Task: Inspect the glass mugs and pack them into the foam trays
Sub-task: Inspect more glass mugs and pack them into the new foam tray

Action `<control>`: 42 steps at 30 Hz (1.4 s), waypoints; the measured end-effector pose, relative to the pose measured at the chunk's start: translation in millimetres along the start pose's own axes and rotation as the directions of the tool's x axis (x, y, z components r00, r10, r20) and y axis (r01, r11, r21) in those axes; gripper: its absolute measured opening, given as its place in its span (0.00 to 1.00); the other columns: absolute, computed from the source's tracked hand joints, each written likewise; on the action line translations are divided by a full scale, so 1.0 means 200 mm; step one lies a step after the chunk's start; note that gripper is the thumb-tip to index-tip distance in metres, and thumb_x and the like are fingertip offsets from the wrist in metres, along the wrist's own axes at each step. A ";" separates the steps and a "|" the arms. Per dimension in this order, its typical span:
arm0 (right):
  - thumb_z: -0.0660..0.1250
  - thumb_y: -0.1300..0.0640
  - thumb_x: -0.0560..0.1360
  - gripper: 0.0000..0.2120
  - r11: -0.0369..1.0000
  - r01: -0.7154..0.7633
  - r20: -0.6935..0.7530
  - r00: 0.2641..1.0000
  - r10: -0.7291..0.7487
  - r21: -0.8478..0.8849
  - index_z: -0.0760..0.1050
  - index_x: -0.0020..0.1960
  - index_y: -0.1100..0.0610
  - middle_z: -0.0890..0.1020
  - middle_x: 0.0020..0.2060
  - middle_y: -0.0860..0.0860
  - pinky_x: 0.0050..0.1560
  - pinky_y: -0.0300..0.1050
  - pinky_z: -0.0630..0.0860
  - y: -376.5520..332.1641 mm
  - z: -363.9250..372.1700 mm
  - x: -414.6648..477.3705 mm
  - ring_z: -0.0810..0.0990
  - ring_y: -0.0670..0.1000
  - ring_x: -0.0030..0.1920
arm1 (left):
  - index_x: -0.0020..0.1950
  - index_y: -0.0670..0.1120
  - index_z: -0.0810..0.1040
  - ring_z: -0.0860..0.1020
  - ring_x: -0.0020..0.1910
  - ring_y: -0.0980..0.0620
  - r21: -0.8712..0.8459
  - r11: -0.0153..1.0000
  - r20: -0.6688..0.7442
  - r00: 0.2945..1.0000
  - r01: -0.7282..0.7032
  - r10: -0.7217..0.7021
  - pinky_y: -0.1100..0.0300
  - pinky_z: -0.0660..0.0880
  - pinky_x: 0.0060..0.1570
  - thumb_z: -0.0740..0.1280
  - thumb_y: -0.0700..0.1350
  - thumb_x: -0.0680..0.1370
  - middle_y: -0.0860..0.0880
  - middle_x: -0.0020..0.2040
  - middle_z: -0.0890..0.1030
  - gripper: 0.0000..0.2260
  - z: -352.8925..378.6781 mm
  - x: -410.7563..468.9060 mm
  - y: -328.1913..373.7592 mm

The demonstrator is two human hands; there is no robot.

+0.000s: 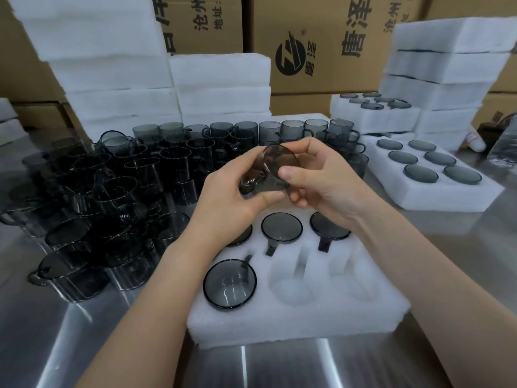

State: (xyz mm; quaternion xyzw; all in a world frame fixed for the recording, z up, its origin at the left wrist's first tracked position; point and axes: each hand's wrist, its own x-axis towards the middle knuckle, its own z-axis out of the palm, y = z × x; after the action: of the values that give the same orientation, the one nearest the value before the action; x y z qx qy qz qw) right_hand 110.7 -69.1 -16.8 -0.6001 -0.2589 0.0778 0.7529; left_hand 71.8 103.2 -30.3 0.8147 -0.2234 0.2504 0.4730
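My left hand (232,191) and right hand (321,175) both grip one smoky mug (277,163), held in the air above the back row of the tray (307,323). The mug is tipped, with one round end turned up toward me. My left fingers curl under its lower side. My right thumb presses on the near edge of the round end, and my right fingers wrap the far side.

The tray lies at the near edge of the tabletop (84,331), about the middle. It holds four packed mugs (229,284). Three sit in the back row, the left one half hidden under my left wrist, and one sits in the front left pocket. The front middle and front right pockets show bare foam.

Loose mugs (112,197) crowd the left half of the tabletop, reaching back toward the far edge. Near the right edge lies a full tray (436,196) with six mugs in it. Behind that, a further tray (344,110) with mugs rests on stacked foam. Foam stacks (221,85) line the far edge, and printed cartons (321,46) stand behind them.
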 end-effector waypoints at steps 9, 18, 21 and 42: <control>0.63 0.52 0.81 0.14 0.957 0.100 -0.254 0.952 -0.171 -0.272 0.68 0.41 0.60 0.80 0.31 0.61 0.18 0.43 0.73 0.01 0.03 0.01 0.79 0.59 0.23 | 0.72 0.47 0.72 0.71 0.68 0.61 0.165 0.982 0.055 0.995 -0.093 0.085 0.75 0.63 0.65 0.77 0.39 0.70 0.53 0.69 0.74 0.31 0.02 0.00 -0.02; 0.73 0.61 0.73 0.20 0.976 -0.010 -0.076 0.997 -0.007 -0.218 0.72 0.62 0.52 0.83 0.52 0.54 0.45 0.52 0.83 0.03 0.04 0.00 0.85 0.50 0.47 | 0.80 0.55 0.46 0.55 0.72 0.73 0.084 0.995 0.128 0.989 0.058 -0.069 0.73 0.60 0.69 0.73 0.39 0.73 0.64 0.77 0.57 0.46 0.02 0.01 -0.03; 0.72 0.59 0.72 0.22 0.984 0.002 -0.056 0.998 -0.012 -0.178 0.75 0.64 0.48 0.82 0.56 0.51 0.45 0.47 0.81 0.04 0.04 0.01 0.83 0.48 0.54 | 0.79 0.54 0.55 0.64 0.64 0.77 0.031 0.992 0.047 0.991 0.123 -0.125 0.83 0.60 0.58 0.79 0.48 0.68 0.72 0.68 0.63 0.46 0.03 0.01 -0.02; 0.55 0.51 0.84 0.16 0.977 0.039 -0.122 0.990 -0.065 -0.209 0.82 0.54 0.49 0.85 0.53 0.52 0.53 0.54 0.80 0.02 0.07 0.01 0.83 0.52 0.56 | 0.68 0.48 0.76 0.78 0.58 0.64 0.161 0.979 -0.082 0.987 -0.124 0.139 0.72 0.71 0.58 0.79 0.44 0.69 0.60 0.58 0.80 0.29 0.03 -0.02 0.04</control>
State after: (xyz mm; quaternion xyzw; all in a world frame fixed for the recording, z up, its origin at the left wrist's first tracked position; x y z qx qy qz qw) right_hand 106.1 -54.5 -18.2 -0.6715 -0.2324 -0.0077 0.7036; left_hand 65.5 94.6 -30.3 0.8198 -0.2343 0.3354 0.4006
